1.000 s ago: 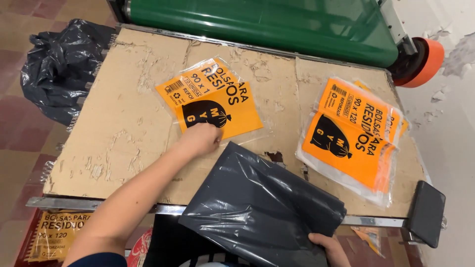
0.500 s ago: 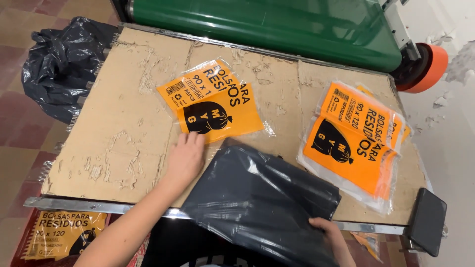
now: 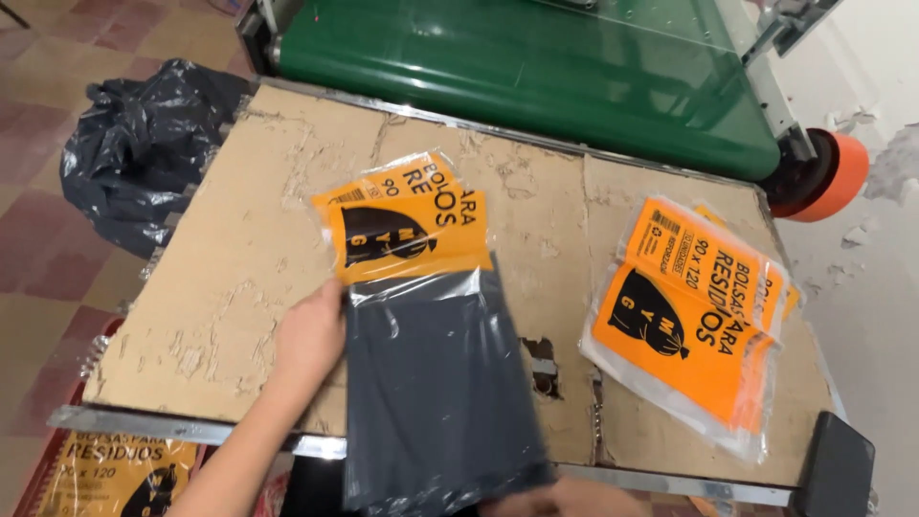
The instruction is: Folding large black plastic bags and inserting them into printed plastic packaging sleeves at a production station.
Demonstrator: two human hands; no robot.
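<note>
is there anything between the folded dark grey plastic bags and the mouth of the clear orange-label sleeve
Nothing visible. The stack of folded dark grey plastic bags already meets the open end of the clear sleeve with the orange label. The left hand rests at the stack's left edge, beside the opening, not across it. The right hand holds the near end.

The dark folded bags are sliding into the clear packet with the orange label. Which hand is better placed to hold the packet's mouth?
Probably the left hand: it rests beside the packet's opening, while the right hand holds the dark bags' bottom end.
</note>
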